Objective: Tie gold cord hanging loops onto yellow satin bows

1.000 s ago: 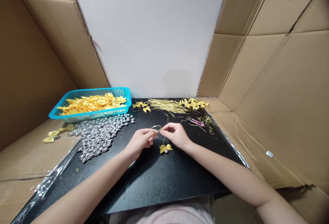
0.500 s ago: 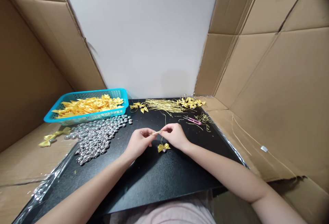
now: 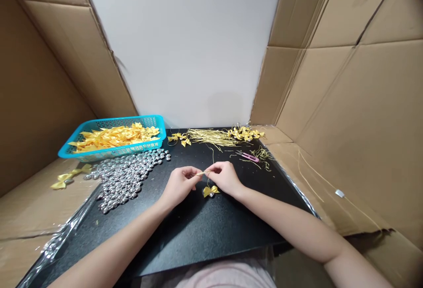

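Observation:
My left hand and my right hand meet over the middle of the black table. Both pinch a thin gold cord stretched tight between their fingertips. A small yellow ribbon bow with a silver bell hangs from the cord just below my right hand, touching the table.
A teal basket of yellow bows stands at the back left, beside a heap of silver bells. Gold cords, finished bows and pink snips lie at the back. Cardboard walls enclose both sides.
The loop of gold cord that stood up between my hands has been pulled flat and tight. My hands have stayed together in the same spot.

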Available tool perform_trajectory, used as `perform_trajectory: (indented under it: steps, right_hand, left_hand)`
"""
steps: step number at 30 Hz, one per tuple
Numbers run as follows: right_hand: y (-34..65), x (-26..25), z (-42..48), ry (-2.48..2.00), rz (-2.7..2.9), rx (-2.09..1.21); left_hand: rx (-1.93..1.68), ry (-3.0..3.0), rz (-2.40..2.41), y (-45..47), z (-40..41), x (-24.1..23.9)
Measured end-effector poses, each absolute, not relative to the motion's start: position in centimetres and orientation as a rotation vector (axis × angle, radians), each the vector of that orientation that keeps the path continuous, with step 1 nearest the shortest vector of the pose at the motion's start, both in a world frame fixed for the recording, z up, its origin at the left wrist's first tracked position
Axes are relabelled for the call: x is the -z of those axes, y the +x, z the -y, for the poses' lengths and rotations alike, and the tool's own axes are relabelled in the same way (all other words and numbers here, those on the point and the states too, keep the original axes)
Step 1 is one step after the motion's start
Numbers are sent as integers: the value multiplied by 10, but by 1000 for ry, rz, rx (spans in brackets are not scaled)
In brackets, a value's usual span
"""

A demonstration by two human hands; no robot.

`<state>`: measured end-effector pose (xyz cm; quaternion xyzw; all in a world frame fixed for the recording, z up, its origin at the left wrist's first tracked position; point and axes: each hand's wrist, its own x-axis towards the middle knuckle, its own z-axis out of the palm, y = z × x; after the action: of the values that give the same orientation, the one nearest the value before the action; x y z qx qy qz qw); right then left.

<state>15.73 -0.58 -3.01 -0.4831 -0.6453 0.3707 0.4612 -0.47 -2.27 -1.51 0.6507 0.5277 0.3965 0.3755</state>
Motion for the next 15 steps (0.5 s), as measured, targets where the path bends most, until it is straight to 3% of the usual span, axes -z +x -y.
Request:
perform_trajectory:
  steps: [15]
  right_hand:
    - [162,36,-7,-1220,1525,-1042]
  left_hand:
    - [-751,1953,-1404,-10,22,17]
